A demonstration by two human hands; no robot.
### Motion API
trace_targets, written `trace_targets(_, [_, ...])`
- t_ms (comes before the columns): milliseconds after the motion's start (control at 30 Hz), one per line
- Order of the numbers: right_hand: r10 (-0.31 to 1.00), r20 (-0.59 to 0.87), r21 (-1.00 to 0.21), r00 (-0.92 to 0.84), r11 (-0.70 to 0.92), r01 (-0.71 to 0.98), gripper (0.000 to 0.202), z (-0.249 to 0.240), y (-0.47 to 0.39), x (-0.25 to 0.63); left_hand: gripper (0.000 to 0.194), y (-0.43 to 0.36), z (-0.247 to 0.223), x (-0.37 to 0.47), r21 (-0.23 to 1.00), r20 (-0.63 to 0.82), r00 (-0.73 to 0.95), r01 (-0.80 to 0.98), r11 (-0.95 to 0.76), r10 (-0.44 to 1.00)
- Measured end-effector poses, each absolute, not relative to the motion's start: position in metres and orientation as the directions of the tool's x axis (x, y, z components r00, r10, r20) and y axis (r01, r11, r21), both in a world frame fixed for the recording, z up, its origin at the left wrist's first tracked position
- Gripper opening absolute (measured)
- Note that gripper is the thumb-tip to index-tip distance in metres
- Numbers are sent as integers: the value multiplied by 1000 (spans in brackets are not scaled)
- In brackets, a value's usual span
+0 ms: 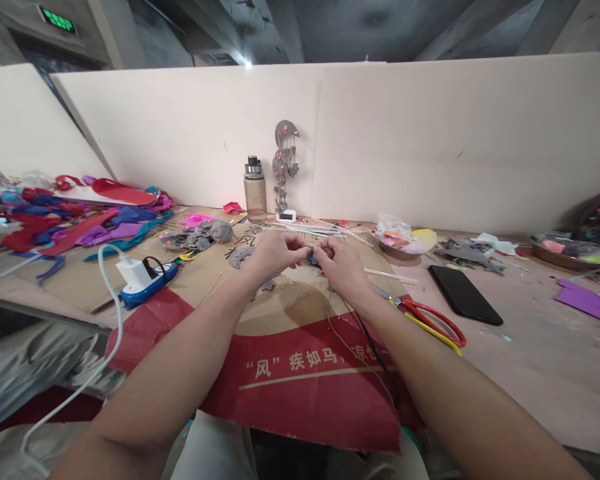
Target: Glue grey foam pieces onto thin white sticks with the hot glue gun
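Both hands are up close over the sheet of cardboard point(265, 321), fingers curled in. Left hand point(281, 253) and right hand point(336, 259) are each pinched at the fingertips on the same tiny thing point(311, 253), right between them, honestly too small to make out. A thin string point(334, 325) trails below the right hand across the red part. Some grey scraps point(240, 257) sit just left of the left hand. Scissors point(433, 320) with red handles lie beside the right forearm, and a black phone point(465, 294) is just past those. Bottle point(255, 195) stands back by the wall point(405, 133).
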State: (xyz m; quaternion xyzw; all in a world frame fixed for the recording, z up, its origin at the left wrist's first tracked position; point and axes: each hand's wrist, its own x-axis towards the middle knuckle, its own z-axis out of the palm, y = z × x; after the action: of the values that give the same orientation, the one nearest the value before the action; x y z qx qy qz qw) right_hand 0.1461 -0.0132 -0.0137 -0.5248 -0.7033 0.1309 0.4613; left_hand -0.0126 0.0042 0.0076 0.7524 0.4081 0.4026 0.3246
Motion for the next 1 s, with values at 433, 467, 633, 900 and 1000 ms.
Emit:
trace_targets(433, [971,212,-933,-111,235,273,24,-19,-12,144,18,30,-1,-25,828,517,35,232,-510,855])
trace_targets(467, [973,182,-944,-144,214,253,25,-18,-12,144,19,31,-1,-26,833,516,19,219,-508,856])
trace_targets(633, [933,204,-869,-295,312,385,30,-17,-11,147,26,39,-4,-32,858,509,2,80,-507,861])
trace_targets(900, [925,371,-479,82,115,870,30,-30,8,182,31,44,-2,-35,868,466,-80,-152,-473,881])
trace_targets(1000, [967,247,-453,55,65,889,32,-46,16,187,29,42,-1,-33,849,491,-97,-166,-501,865])
